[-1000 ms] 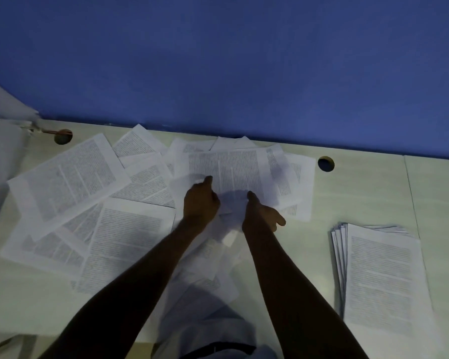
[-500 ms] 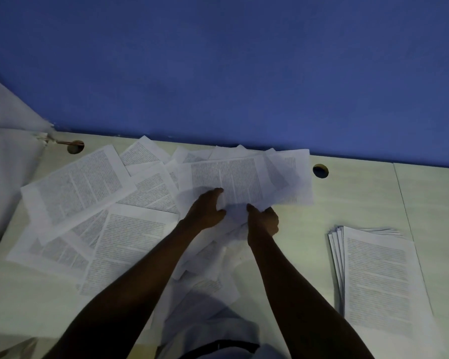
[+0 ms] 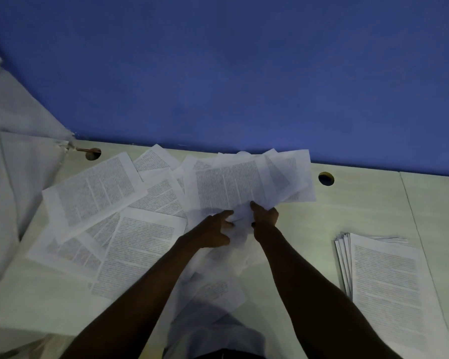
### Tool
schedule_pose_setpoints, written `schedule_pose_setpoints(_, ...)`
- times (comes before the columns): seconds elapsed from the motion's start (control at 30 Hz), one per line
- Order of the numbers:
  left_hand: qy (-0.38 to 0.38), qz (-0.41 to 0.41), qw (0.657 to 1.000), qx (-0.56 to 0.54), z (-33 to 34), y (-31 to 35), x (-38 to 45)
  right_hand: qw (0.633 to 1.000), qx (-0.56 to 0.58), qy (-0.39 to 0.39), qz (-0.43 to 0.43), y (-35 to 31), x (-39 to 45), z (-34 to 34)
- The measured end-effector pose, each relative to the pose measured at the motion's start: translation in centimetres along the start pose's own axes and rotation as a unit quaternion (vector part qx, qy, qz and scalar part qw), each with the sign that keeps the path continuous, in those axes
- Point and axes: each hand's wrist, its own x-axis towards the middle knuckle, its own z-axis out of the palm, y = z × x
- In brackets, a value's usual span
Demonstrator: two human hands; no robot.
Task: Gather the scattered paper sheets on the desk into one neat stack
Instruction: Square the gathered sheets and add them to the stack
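Printed white paper sheets lie scattered over the left and middle of the pale desk (image 3: 360,211). My right hand (image 3: 265,217) pinches the near edge of a fanned bunch of sheets (image 3: 244,185), lifted at the back middle. My left hand (image 3: 214,230) holds the same bunch from the left, thumb on top. More loose sheets (image 3: 94,193) overlap to the left, and some lie under my forearms. A gathered stack of sheets (image 3: 386,281) rests on the desk at the right, its left edges slightly fanned.
A blue wall (image 3: 244,73) rises behind the desk. Two round cable holes (image 3: 325,178) (image 3: 92,154) sit near the back edge. A white cloth or panel (image 3: 8,177) stands at the far left. A seam crosses the desk at the right.
Both hands have closed on the middle bunch and lifted it off the desk, its far end rising toward the wall. The view has tilted slightly upward.
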Motion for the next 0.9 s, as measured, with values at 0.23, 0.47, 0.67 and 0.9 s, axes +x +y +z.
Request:
schedule_pose_setpoints(0.23, 0.324, -0.125, 0.932, -0.103, -1.7, -0.5, -0.7, 0.995, 0.081, -0.008, 0.053, 0.8, 2.0, -3.2)
schedule_pose_setpoints(0.47, 0.282, -0.190, 0.936, -0.088, -2.2, -0.8, -0.4, 0.976, 0.180, -0.098, 0.077, 3.7, 4.6, -12.1)
schedule_pose_setpoints(0.67, 0.206, -0.188, 0.937, -0.212, -3.9, 1.4, -0.2, 0.955, 0.254, -0.137, 0.074, -0.4, -3.2, -12.8)
schedule_pose_setpoints(0.9, 0.023, -0.114, 0.881, -0.458, -5.5, 4.6, -1.5, 0.941, 0.252, -0.221, 0.035, -1.7, -7.1, -12.3)
